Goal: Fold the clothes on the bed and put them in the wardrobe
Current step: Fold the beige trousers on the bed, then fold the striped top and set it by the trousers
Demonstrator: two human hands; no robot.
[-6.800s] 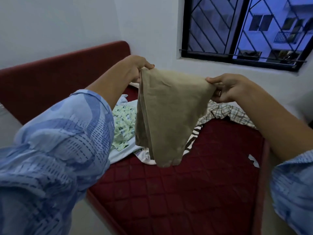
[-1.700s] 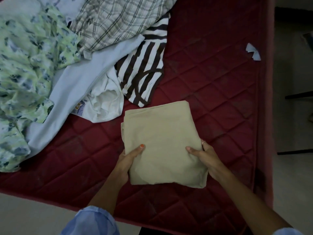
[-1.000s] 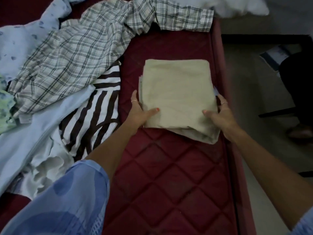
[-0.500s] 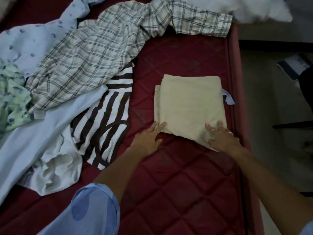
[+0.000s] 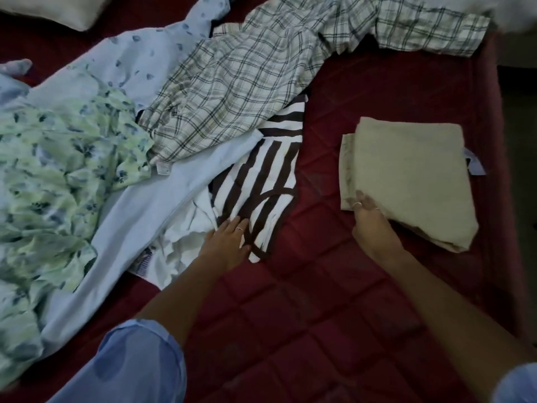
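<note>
The folded beige garment (image 5: 406, 175) lies near the right edge of the dark red quilted bed (image 5: 334, 301). My right hand (image 5: 369, 219) rests at its near left corner with fingers laid on the cloth. My left hand (image 5: 229, 242) lies with straight fingers on the brown-and-white striped top (image 5: 261, 181). The unfolded pile spreads to the left: a white garment (image 5: 180, 251), a pale blue piece (image 5: 139, 216), a checked shirt (image 5: 247, 91) and a green floral garment (image 5: 58, 175).
A white pillow (image 5: 58, 10) sits at the far left corner, and another white cloth (image 5: 508, 10) at the far right. A small pale tag (image 5: 475, 164) lies by the bed's right edge, with floor (image 5: 520, 141) beyond it.
My left hand left the folded beige garment and moved left onto the striped top. My right hand shifted to the beige garment's near left corner. The view panned left.
</note>
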